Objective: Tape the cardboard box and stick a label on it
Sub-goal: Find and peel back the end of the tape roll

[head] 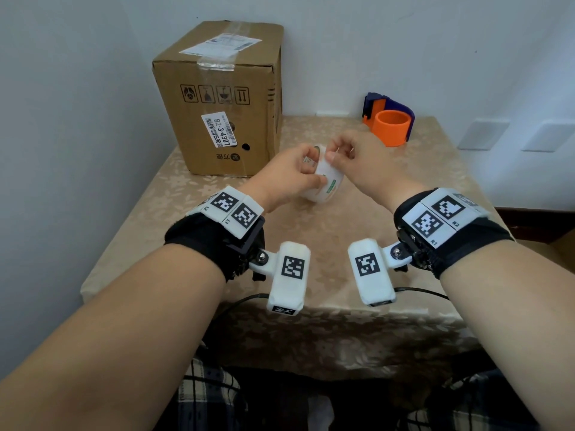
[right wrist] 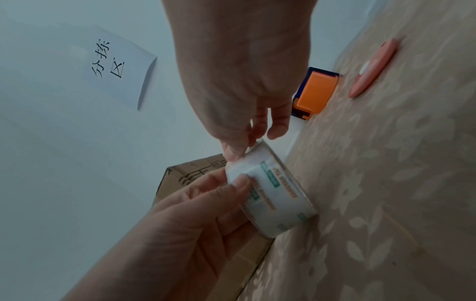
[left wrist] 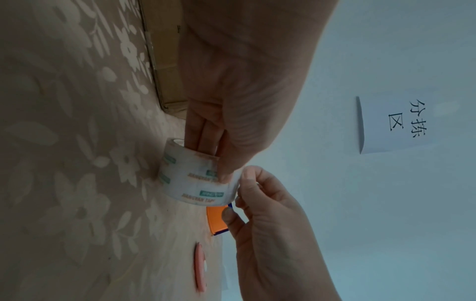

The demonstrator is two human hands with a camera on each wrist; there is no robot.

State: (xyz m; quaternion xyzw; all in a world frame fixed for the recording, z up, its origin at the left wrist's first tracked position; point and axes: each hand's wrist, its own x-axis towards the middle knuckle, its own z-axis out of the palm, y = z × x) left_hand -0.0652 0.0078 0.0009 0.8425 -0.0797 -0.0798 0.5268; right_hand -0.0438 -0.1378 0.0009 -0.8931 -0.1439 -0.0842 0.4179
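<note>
A roll of clear tape with green and orange print is held near the middle of the table, its lower rim at the cloth. My left hand grips the roll, fingers through its core and thumb on the outside. My right hand pinches the loose tape end at the roll's top edge between thumb and forefinger. The cardboard box stands at the back left, with clear tape and a white label on top and another label on its front.
An orange and purple tape dispenser stands at the back right by the wall. A pink cutter lies on the floral tablecloth to the right. A paper sign hangs on the wall. Walls close the left and back sides.
</note>
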